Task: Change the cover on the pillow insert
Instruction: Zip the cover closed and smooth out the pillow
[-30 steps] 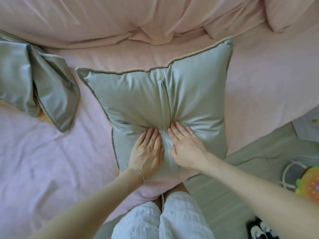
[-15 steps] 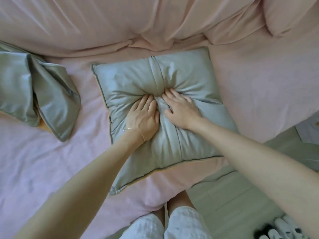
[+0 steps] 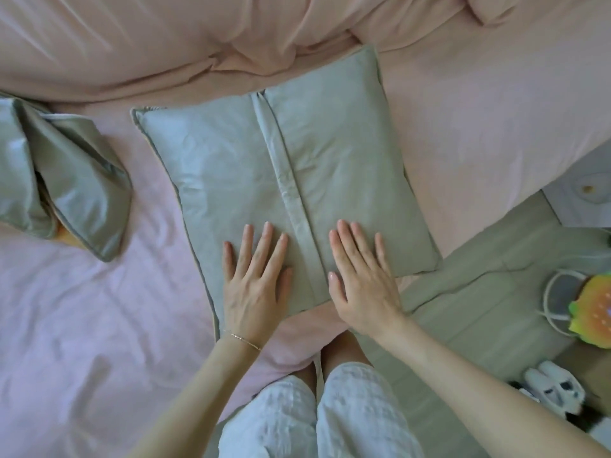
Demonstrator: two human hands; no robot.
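Soft, even daylight, faint shadows, mild sheen on the cushion (image 3: 231, 166); wide-angle bending at edges.

Both hands flat, palms down, fingers spread: left hand (image 3: 254, 285), right hand (image 3: 362, 282); forearms extended forward.

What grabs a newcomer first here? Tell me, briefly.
The grey-green pillow in mid-frame on the pink bed, with the left hand and right hand flat on either side of its centre flap. At the left edge lies a crumpled matching cover.

Sage-green pillow (image 3: 330, 166) — plain, pink bed sheet (image 3: 99, 325), peach-pink duvet (image 3: 132, 44), white textured trousers (image 3: 357, 414) — yellow-orange-green toy (image 3: 591, 309)
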